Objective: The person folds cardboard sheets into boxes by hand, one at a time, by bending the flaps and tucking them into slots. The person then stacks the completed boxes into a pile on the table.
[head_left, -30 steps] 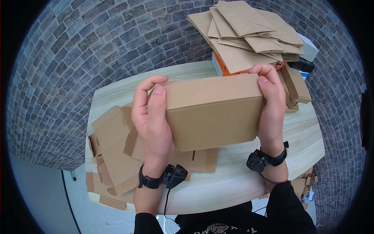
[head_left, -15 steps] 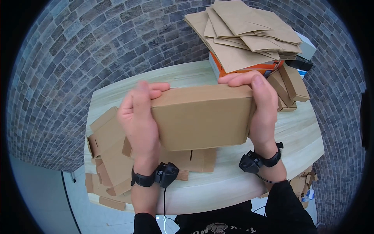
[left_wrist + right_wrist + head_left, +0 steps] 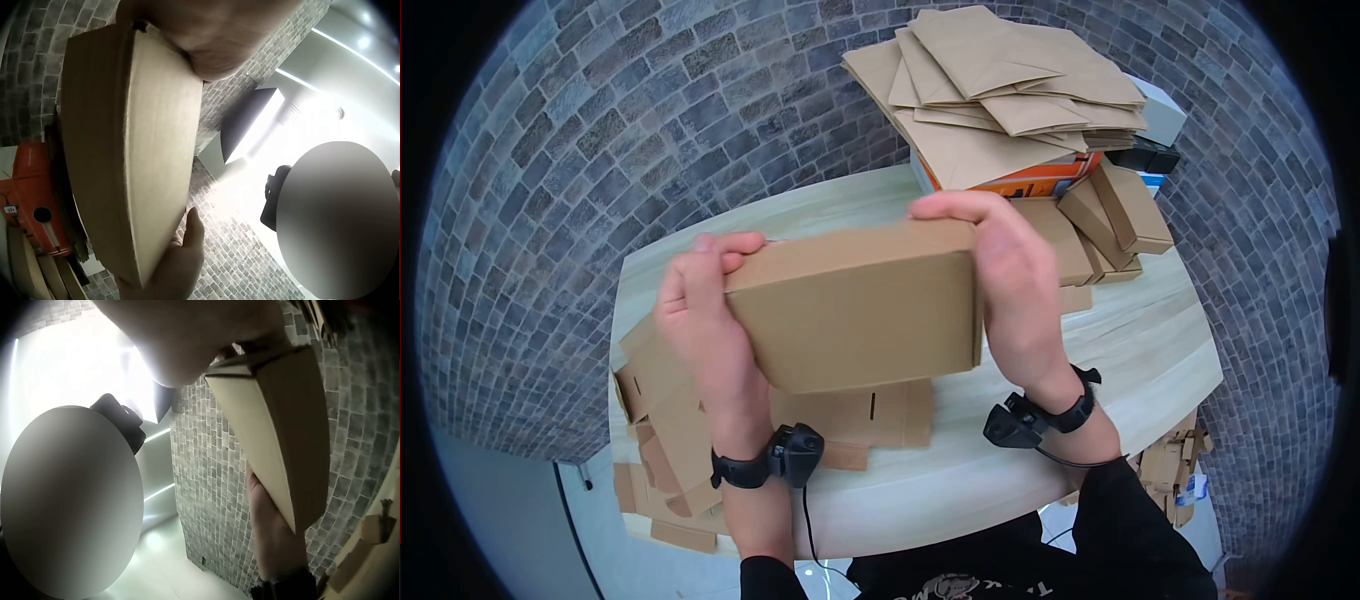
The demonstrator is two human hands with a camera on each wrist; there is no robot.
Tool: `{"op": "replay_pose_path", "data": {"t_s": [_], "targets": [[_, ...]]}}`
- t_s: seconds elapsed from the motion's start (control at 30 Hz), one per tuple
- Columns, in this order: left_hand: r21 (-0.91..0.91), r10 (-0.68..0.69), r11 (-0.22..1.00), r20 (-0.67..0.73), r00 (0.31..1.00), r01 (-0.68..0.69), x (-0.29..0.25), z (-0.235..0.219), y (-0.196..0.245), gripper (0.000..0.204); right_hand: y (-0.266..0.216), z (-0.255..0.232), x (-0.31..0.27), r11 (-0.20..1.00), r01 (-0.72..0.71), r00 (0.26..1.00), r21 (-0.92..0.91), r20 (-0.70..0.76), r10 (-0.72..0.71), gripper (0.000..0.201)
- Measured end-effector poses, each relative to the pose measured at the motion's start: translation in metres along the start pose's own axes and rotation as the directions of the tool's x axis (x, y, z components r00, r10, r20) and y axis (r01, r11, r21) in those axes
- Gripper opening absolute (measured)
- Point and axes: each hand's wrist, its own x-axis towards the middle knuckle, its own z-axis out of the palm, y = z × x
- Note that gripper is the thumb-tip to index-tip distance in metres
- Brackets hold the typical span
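Observation:
Both hands hold up a closed brown cardboard box above the table, one at each end. My left hand grips its left end, fingers bent over the top edge and thumb near the front corner. At the other end, my right hand grips the box with its fingers over the top and thumb against the side. The box spans between the two hands in the left wrist view. In the right wrist view, the box shows an end panel edge close to the right palm.
Flattened cardboard boxes lie at the table's left. Brown paper bags are stacked on an orange box at the back right. Folded small boxes sit beside them. More cardboard lies below the table's right edge.
Both hands have carried the box to the left in the head view. The right fingers now reach farther over its top. More small boxes behind the right hand have come into sight.

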Motion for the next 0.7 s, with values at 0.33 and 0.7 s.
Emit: {"op": "replay_pose_path", "data": {"t_s": [0.33, 0.7], "targets": [[-0.058, 0.01, 0.998, 0.075, 0.997, -0.006, 0.005, -0.015, 0.012, 0.031, -0.017, -0.009, -0.004, 0.913, 0.092, 0.916, -0.398, 0.394, 0.079, 0.065], [-0.201, -0.008, 0.978, 0.197, 0.98, 0.048, 0.01, -0.036, 0.044, 0.032, -0.051, -0.096, -0.026, 0.974, -0.039, 0.978, -0.222, -0.207, -0.008, 0.049]]}}
